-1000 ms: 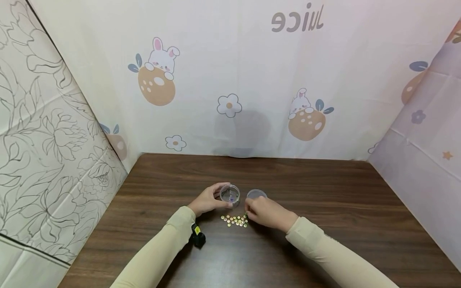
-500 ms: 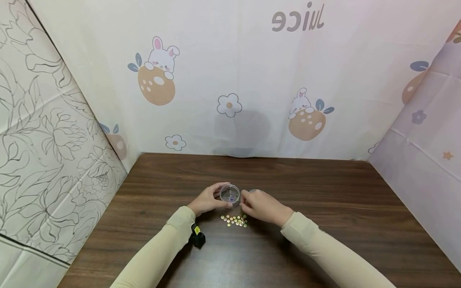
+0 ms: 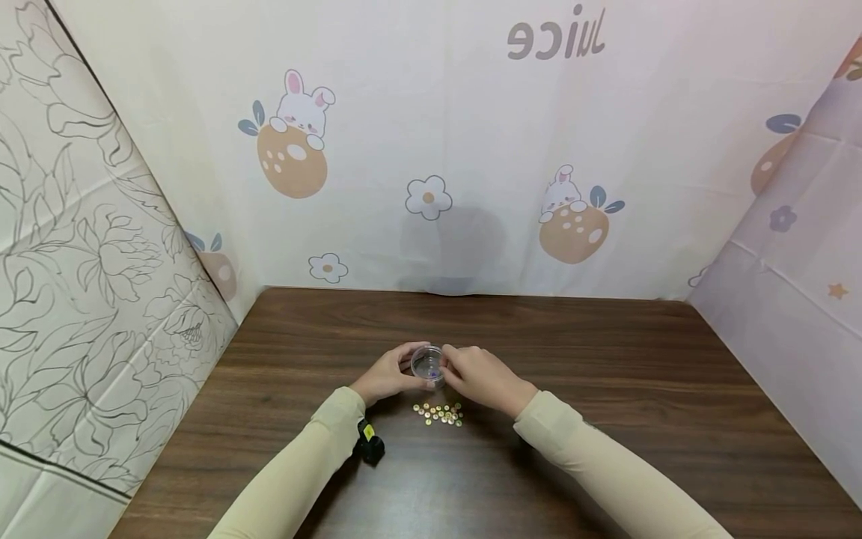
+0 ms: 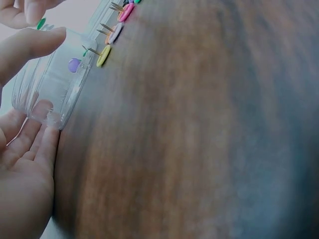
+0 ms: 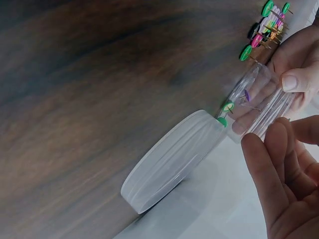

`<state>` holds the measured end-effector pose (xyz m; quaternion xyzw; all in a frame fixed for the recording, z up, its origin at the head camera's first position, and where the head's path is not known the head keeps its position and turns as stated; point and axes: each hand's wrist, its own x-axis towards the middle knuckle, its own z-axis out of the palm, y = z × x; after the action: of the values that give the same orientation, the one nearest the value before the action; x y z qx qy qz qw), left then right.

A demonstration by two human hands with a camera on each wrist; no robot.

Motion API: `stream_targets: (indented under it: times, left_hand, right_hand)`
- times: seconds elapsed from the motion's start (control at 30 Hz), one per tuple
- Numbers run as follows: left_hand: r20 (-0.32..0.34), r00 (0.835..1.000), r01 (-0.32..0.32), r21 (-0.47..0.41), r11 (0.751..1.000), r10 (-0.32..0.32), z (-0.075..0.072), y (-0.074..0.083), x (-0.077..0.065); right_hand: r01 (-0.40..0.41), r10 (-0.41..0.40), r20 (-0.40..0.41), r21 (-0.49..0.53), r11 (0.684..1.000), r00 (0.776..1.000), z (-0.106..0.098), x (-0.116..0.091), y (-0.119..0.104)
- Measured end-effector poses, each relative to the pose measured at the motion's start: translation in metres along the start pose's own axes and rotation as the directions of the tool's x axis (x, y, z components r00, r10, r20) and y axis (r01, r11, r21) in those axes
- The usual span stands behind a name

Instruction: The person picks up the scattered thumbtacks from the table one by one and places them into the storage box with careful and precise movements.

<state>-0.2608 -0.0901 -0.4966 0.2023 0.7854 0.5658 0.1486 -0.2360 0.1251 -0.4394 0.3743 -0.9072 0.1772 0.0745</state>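
My left hand (image 3: 389,374) grips a small round clear plastic jar (image 3: 426,362), thumb on the near side and fingers around the far side. Inside lie a purple thumbtack (image 4: 74,64) and a couple of green thumbtacks (image 5: 228,107). At the jar's rim, my right hand (image 3: 486,378) pinches a green thumbtack (image 4: 41,23) between its fingertips. Just in front of the jar, several loose thumbtacks (image 3: 438,414) lie on the wooden table, pins up, in green, pink, yellow and other colours.
A clear shallow lid (image 5: 174,162) lies on the table beside the jar; my right hand hides it in the head view. A black wrist camera (image 3: 369,443) sits under my left wrist. Printed cloth (image 3: 431,247) hangs behind the brown table (image 3: 606,359).
My right hand has moved left and up, from beside the loose thumbtacks to the jar's rim, covering the lid. The left hand and the jar have stayed in place.
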Motion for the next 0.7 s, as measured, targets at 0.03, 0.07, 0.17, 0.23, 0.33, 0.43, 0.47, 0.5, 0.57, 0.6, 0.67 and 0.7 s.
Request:
stream_targets:
  times: [0.03,0.07,0.17,0.23,0.33,0.43,0.47,0.5,0.57,0.6,0.67,0.7]
  left_hand:
    - [0.000,1.000,0.000,-0.002,1.000,0.000,0.000,0.000,0.000]
    - [0.000,1.000,0.001,-0.004,1.000,-0.001,0.000,0.000,0.000]
    - [0.002,1.000,0.009,-0.011,1.000,-0.009,0.000,0.000,0.000]
    - [0.002,1.000,0.013,-0.009,1.000,-0.013,0.000,0.000,0.000]
    - [0.003,1.000,0.012,-0.003,1.000,-0.012,0.000,-0.001,0.001]
    - [0.005,1.000,0.000,-0.002,1.000,0.000,0.000,-0.001,0.001]
    - [0.005,1.000,-0.003,-0.001,1.000,0.003,0.000,-0.001,0.001]
    - [0.006,1.000,-0.004,-0.002,1.000,0.004,0.000,-0.001,0.001]
    - [0.006,1.000,-0.002,-0.002,1.000,0.002,0.000,0.000,0.000]
    - [0.006,1.000,0.000,-0.002,1.000,0.000,0.000,0.000,0.000]
    - [0.005,1.000,0.001,-0.001,1.000,-0.001,0.000,0.000,0.000]
    - [0.006,1.000,0.003,-0.001,1.000,-0.003,0.000,0.000,0.000]
  right_hand:
    - [0.001,-0.001,-0.008,0.000,1.000,1.000,0.000,0.001,0.000]
    - [0.003,-0.003,-0.015,-0.001,1.000,1.000,0.000,0.002,0.000]
    - [0.006,-0.006,-0.034,-0.011,1.000,0.999,0.001,0.005,-0.001]
    - [0.000,-0.001,-0.038,-0.022,1.000,0.999,0.000,0.007,-0.001]
    - [-0.011,0.010,-0.041,-0.036,0.999,0.999,0.000,0.009,-0.001]
    - [-0.020,0.019,-0.040,-0.042,0.999,0.999,0.001,0.011,0.000]
    - [-0.022,0.021,-0.040,-0.042,0.999,0.999,0.001,0.011,0.001]
    - [-0.023,0.021,-0.039,-0.044,0.999,0.999,0.002,0.011,0.001]
    - [-0.026,0.025,-0.034,-0.042,0.999,0.999,0.002,0.012,0.002]
    - [-0.028,0.026,-0.034,-0.043,0.999,0.999,0.002,0.012,0.002]
    - [-0.033,0.032,-0.036,-0.044,0.998,0.999,0.002,0.012,0.002]
    - [-0.037,0.035,-0.035,-0.044,0.998,0.999,0.003,0.013,0.002]
